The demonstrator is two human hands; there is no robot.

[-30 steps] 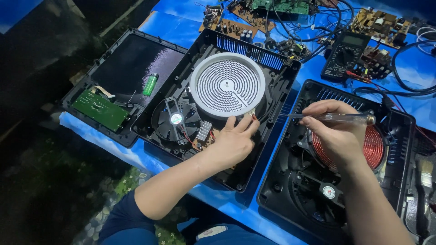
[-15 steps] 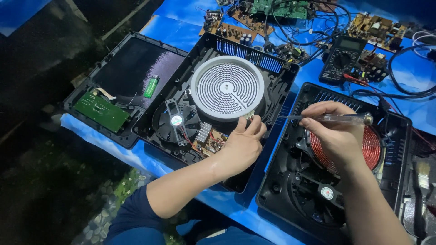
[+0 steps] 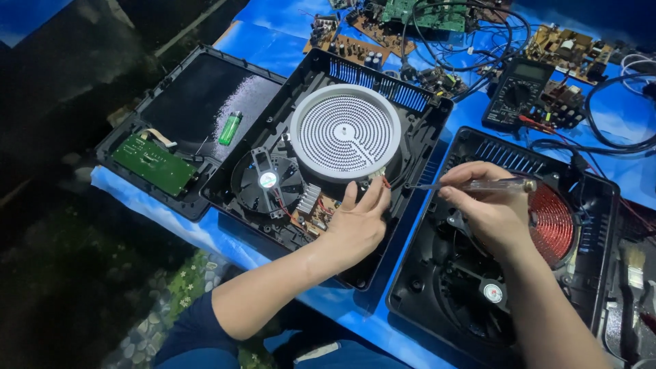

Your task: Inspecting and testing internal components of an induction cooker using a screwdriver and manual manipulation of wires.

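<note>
An opened black cooker case [image 3: 424, 113] lies in the middle, holding a round white heating plate [image 3: 345, 132], a small fan [image 3: 268, 180] and a circuit board [image 3: 316, 208]. My left hand [image 3: 359, 222] rests on that board at the plate's near edge, fingers touching the plate's rim. My right hand [image 3: 486, 205] grips a clear-handled screwdriver [image 3: 488, 184] whose tip points left toward the same spot. Under my right hand sits a second open black case [image 3: 594, 179] with a copper-red coil [image 3: 552, 223].
A detached black lid [image 3: 184, 102] with a green board [image 3: 154, 162] and a green lighter [image 3: 230, 128] lies left. Loose circuit boards [image 3: 437, 14], wires and a black multimeter [image 3: 516, 92] crowd the far blue table. A brush [image 3: 634, 263] lies far right. The table edge drops off at left.
My left hand has slid slightly right along the white plate's near rim. The right hand with the screwdriver has stayed roughly in place, its tip still near the plate's edge.
</note>
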